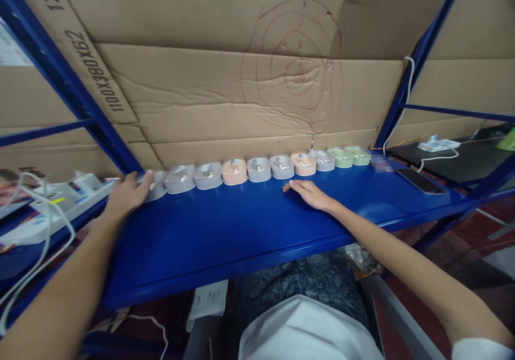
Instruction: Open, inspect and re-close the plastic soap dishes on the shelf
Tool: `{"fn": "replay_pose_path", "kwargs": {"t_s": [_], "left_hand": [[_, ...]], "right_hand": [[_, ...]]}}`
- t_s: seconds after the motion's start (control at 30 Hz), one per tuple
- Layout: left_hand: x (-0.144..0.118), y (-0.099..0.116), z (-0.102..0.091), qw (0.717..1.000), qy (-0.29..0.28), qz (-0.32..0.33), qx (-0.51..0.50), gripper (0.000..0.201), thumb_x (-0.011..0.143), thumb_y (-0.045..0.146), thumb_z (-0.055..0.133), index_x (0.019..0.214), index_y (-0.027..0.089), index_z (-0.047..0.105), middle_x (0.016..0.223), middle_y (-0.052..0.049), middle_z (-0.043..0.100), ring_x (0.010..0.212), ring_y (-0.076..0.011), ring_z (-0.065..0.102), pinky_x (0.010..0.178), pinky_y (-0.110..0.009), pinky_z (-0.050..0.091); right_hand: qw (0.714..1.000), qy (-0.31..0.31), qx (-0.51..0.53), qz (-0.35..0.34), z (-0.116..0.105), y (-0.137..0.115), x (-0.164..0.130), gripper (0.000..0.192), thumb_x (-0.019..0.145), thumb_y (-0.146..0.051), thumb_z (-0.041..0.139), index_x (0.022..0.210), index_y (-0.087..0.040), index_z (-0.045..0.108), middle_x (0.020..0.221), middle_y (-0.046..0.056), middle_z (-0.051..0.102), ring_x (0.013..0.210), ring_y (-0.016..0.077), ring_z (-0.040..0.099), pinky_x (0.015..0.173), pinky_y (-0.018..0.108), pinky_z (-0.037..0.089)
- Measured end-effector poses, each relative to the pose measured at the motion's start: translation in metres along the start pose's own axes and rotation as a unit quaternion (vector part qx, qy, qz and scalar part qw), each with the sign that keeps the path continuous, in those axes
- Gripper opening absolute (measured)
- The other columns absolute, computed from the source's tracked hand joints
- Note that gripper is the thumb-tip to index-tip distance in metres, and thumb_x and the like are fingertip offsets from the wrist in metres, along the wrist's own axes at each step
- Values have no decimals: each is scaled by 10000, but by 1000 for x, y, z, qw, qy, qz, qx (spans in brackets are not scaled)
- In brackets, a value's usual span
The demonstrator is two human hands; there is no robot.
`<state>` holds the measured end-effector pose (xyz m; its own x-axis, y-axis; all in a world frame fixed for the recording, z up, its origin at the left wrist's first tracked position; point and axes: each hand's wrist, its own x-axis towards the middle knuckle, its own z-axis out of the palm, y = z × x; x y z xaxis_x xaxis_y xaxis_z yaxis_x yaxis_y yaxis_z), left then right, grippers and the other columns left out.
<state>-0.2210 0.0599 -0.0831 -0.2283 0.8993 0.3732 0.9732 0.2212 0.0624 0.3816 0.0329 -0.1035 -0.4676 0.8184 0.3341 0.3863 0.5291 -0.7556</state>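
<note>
A row of small rounded plastic cases with clear covers, grey, peach and green, runs along the back of the blue shelf (209,236). My left hand (125,195) is at the left end of the row, its thumb and fingers around the leftmost grey case (158,187), which it partly hides. Beside that stands another grey case (181,180). My right hand (308,193) rests on the shelf in front of a peach case (303,164), apart from it, with its fingers loosely stretched and nothing in them. Two green cases (343,158) stand at the right end.
Behind the row rises a cardboard sheet (193,92) with red rings drawn on it. A phone (420,181) with a white cable lies at the right. Blue posts (80,75) frame the shelf. White cables (48,231) and boxes (76,199) are at the left.
</note>
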Motion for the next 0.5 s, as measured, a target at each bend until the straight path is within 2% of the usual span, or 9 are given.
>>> {"fn": "replay_pose_path", "kwargs": {"t_s": [0.13,0.3,0.4,0.5], "left_hand": [[-3,3,-4,995,-8,-87,-46,916,1086,608,166,1522,-133,482,1522,-388,581,1449,-471,576,1140,-575,493],[-10,12,-5,990,-24,-110,-89,930,1048,636,319,1603,-106,402,1607,-355,519,1522,-452,518,1228,-561,425],[-13,16,-8,987,-20,-117,-106,919,1044,621,321,1600,-106,406,1622,-357,500,1533,-459,499,1237,-560,412],[-15,19,-10,986,-1,-122,-115,934,1037,623,306,1601,-116,393,1620,-366,494,1531,-469,492,1236,-566,409]], "right_hand": [[1000,-3,0,2,-1,-1,0,657,1068,-773,401,1087,-287,842,1269,63,814,1297,318,707,1245,538,424],[1000,-4,-4,6,-2,-2,-1,643,1075,-759,399,1083,-289,838,1275,63,814,1307,325,703,1251,560,416],[1000,1,-19,1,0,-4,-2,614,1095,-715,391,1088,-286,829,1279,63,814,1302,323,708,1236,562,436],[996,24,-78,-39,-6,-6,-4,551,1116,-647,398,1150,-272,801,1283,78,805,1273,317,717,1189,544,491]]}}
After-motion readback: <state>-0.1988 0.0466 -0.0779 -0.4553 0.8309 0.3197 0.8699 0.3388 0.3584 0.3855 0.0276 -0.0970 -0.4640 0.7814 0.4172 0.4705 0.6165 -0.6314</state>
